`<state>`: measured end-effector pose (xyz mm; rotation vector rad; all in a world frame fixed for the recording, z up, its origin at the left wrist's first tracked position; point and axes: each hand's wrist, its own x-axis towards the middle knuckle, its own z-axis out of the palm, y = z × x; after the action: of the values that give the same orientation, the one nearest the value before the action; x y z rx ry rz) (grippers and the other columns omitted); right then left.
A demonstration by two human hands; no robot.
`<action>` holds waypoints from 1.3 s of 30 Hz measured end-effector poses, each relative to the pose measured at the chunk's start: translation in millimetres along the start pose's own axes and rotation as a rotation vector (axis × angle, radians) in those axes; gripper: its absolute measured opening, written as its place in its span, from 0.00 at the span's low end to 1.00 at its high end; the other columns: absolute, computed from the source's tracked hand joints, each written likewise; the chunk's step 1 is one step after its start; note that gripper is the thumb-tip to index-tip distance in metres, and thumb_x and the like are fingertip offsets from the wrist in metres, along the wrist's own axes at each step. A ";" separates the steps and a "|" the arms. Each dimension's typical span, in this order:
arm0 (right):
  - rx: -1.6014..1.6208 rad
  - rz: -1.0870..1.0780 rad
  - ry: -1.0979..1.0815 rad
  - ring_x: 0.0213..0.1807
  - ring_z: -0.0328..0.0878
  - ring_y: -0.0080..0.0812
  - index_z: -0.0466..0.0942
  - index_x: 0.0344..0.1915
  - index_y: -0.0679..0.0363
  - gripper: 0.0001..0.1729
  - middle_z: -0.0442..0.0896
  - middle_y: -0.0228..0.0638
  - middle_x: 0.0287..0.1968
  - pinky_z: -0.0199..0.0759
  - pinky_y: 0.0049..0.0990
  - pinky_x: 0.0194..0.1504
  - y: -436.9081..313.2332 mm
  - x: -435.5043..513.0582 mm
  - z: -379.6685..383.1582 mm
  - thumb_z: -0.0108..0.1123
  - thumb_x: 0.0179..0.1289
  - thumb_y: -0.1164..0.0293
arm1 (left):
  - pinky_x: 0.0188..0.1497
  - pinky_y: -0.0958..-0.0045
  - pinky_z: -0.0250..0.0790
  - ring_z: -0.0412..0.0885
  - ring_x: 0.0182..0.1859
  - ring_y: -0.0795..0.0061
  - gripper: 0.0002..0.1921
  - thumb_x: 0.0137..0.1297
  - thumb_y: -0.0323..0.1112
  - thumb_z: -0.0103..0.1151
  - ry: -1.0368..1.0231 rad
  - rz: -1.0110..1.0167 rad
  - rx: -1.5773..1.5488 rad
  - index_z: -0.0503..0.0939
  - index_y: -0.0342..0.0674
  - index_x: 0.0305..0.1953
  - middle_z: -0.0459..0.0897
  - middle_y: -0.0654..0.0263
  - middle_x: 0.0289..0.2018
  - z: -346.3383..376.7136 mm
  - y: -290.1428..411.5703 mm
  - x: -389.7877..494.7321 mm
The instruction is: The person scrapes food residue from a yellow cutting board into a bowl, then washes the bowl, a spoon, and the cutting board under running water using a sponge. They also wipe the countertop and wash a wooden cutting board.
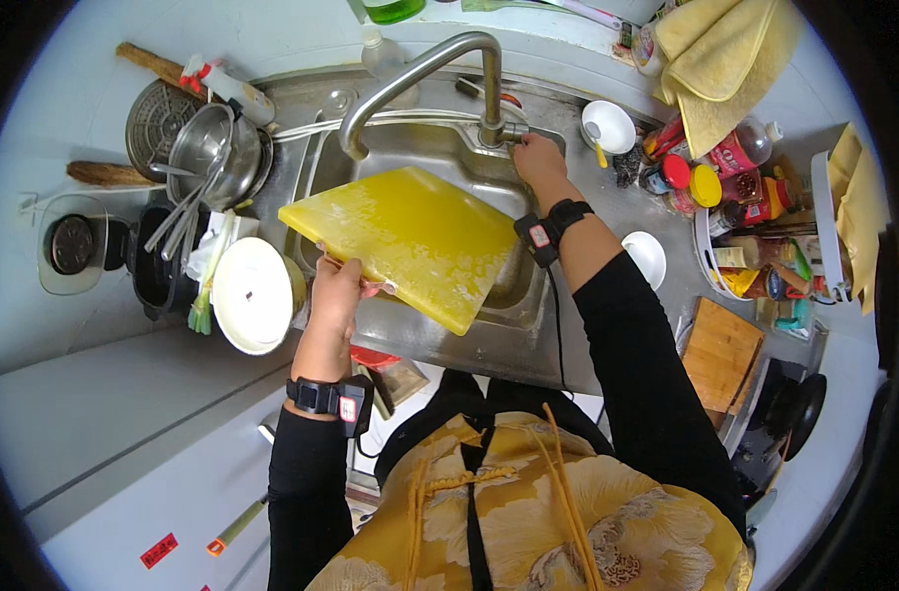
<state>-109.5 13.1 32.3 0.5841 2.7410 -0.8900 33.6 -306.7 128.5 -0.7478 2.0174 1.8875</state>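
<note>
A yellow cutting board (412,244) with whitish, patchy marks on its upper face is held tilted over the stainless steel sink (527,310). My left hand (335,288) grips it by a thin curved handle (383,287) on its near left edge. At the far right of the basin, my right hand (538,162) is closed on the faucet's side lever (514,133); the fingers partly hide it. The faucet's curved steel spout (420,63) arches left over the basin, its outlet just beyond the board's far edge. No water stream is discernible.
Left of the sink stand a white bowl (246,295), steel pots (217,151) and a spray bottle (235,92). On the right are a small white bowl (608,127), another white bowl (645,258), seasoning jars (704,186) and a wooden cutting board (719,354). Yellow towels (723,59) hang above.
</note>
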 end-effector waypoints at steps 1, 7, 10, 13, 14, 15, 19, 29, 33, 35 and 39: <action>0.017 0.035 0.009 0.53 0.75 0.47 0.76 0.49 0.58 0.20 0.79 0.43 0.50 0.69 0.42 0.51 0.6 0.8 -0.4 0.49 0.62 0.60 | 0.23 0.85 0.72 0.79 0.24 0.78 0.13 0.61 0.27 0.42 -0.031 -0.007 0.022 0.73 0.30 0.44 0.81 0.59 0.30 1.4 5.4 4.7; 0.073 0.052 -0.050 0.56 0.72 0.44 0.71 0.59 0.46 0.23 0.74 0.38 0.58 0.68 0.41 0.53 20.4 15.9 3.6 0.46 0.63 0.62 | 0.22 0.81 0.70 0.77 0.22 0.78 0.15 0.60 0.28 0.43 -0.062 0.016 0.312 0.72 0.32 0.47 0.80 0.60 0.30 -13.6 47.6 29.4; 0.128 0.051 -0.046 0.57 0.72 0.44 0.70 0.59 0.46 0.24 0.73 0.39 0.59 0.68 0.41 0.54 27.4 20.7 9.7 0.45 0.63 0.61 | 0.19 0.82 0.66 0.77 0.24 0.78 0.15 0.60 0.29 0.43 0.004 0.060 0.377 0.71 0.35 0.49 0.80 0.62 0.33 -12.1 62.9 42.8; 0.217 0.024 0.049 0.55 0.73 0.47 0.69 0.58 0.53 0.24 0.75 0.46 0.55 0.68 0.42 0.53 29.1 9.3 15.1 0.50 0.62 0.62 | 0.24 0.80 0.68 0.77 0.28 0.76 0.17 0.60 0.25 0.42 -0.044 0.178 0.451 0.68 0.31 0.50 0.79 0.60 0.36 -2.8 73.4 50.6; 0.246 -0.017 0.162 0.54 0.73 0.48 0.69 0.58 0.55 0.25 0.76 0.48 0.53 0.68 0.42 0.52 27.9 2.3 16.5 0.52 0.61 0.62 | 0.26 0.80 0.69 0.78 0.29 0.75 0.17 0.59 0.24 0.42 -0.054 0.194 0.457 0.67 0.30 0.51 0.79 0.59 0.37 2.3 75.3 51.2; 0.274 -0.046 0.271 0.53 0.73 0.49 0.68 0.57 0.57 0.25 0.76 0.50 0.51 0.69 0.43 0.52 25.7 -5.5 17.7 0.54 0.61 0.62 | 0.28 0.80 0.69 0.78 0.31 0.76 0.18 0.59 0.24 0.41 -0.068 0.233 0.464 0.67 0.30 0.52 0.79 0.60 0.38 7.6 76.5 50.8; 0.614 0.000 0.267 0.44 0.78 0.44 0.68 0.55 0.62 0.25 0.79 0.49 0.44 0.72 0.37 0.45 11.3 -53.7 27.8 0.59 0.58 0.68 | 0.37 0.81 0.69 0.77 0.38 0.76 0.22 0.56 0.20 0.38 -0.111 0.260 0.297 0.67 0.31 0.55 0.78 0.61 0.42 29.6 68.5 35.7; 0.895 -1.047 -0.099 0.60 0.70 0.34 0.73 0.55 0.55 0.23 0.73 0.39 0.59 0.63 0.27 0.59 -100.9 -103.4 77.1 0.53 0.59 0.80 | 0.59 0.73 0.61 0.70 0.55 0.72 0.30 0.52 0.16 0.38 -0.253 0.218 0.288 0.60 0.32 0.61 0.72 0.60 0.53 37.8 71.7 19.6; 0.769 -0.879 -0.203 0.58 0.72 0.39 0.73 0.57 0.51 0.27 0.68 0.42 0.63 0.68 0.26 0.54 -118.0 -44.1 83.1 0.49 0.57 0.83 | 0.58 0.74 0.61 0.70 0.55 0.71 0.29 0.52 0.16 0.38 -0.242 0.224 0.349 0.59 0.32 0.60 0.72 0.60 0.52 39.3 70.3 17.0; 0.742 -0.667 -0.239 0.59 0.70 0.45 0.74 0.55 0.52 0.25 0.70 0.43 0.61 0.65 0.32 0.59 -113.4 -22.7 82.5 0.49 0.57 0.80 | 0.52 0.75 0.65 0.72 0.52 0.71 0.29 0.52 0.16 0.39 -0.254 0.244 0.378 0.58 0.31 0.60 0.72 0.59 0.51 38.8 69.4 17.6; 0.733 -0.656 -0.378 0.62 0.68 0.40 0.73 0.56 0.53 0.26 0.67 0.41 0.64 0.64 0.29 0.59 -98.3 -48.3 86.0 0.47 0.58 0.81 | 0.44 0.77 0.71 0.76 0.45 0.71 0.30 0.52 0.16 0.39 -0.283 0.267 0.403 0.55 0.30 0.60 0.72 0.58 0.49 32.4 68.9 20.7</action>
<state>-102.1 -125.9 29.4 -0.4123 2.1994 -1.9378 -25.6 -277.7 171.7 -0.1064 2.2832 1.5207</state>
